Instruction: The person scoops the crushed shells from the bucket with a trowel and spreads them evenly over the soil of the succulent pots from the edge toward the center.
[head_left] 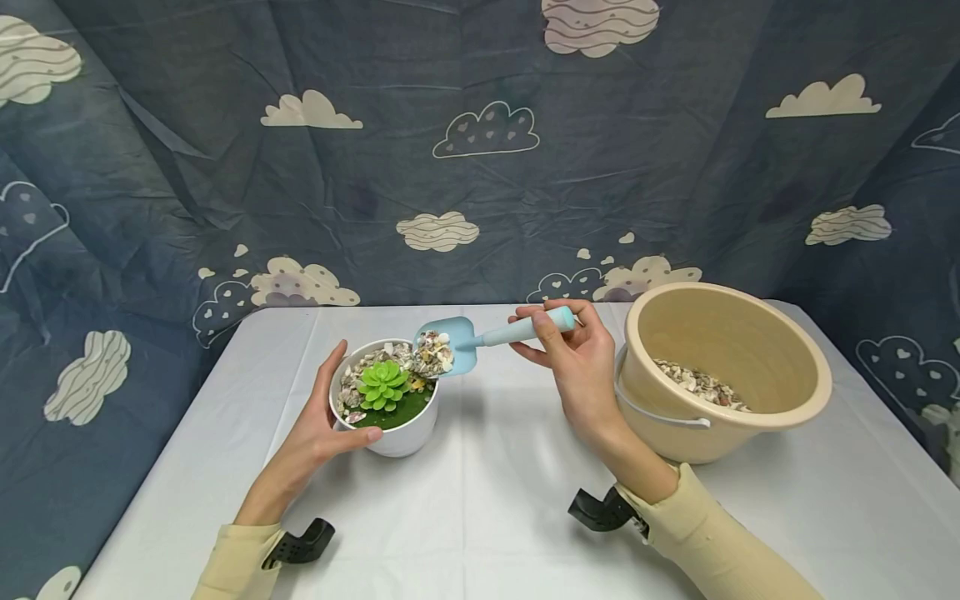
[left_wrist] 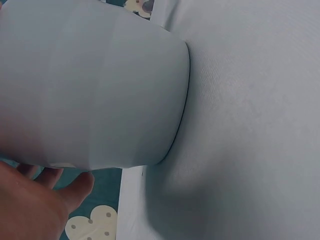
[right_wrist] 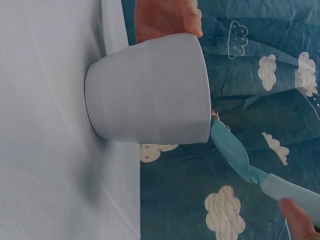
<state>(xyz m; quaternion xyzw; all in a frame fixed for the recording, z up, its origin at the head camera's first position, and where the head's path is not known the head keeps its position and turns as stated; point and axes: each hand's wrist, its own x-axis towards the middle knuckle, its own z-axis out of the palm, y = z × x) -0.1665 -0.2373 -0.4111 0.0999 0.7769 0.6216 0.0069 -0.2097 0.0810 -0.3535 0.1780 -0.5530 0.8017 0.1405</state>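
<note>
My left hand (head_left: 324,427) holds a white flowerpot (head_left: 406,438) from its left, with the thumb at the front of the rim. A green succulent (head_left: 383,386) stands inside on a dark green surface, and small shell pieces (head_left: 351,387) lie around part of it. In my right hand (head_left: 578,361) is the light handle of a small blue trowel (head_left: 463,345). Its blade carries a heap of shell pieces (head_left: 433,353) at the pot's right rim. The right wrist view shows the blade (right_wrist: 231,146) tilted against the rim of the pot (right_wrist: 155,92).
A beige bucket (head_left: 729,432) with a pale handle stands to the right, beside my right forearm. Shell pieces (head_left: 697,383) lie in its bottom. A white cloth (head_left: 480,533) covers the table, and a dark cloud-patterned curtain (head_left: 375,200) hangs behind.
</note>
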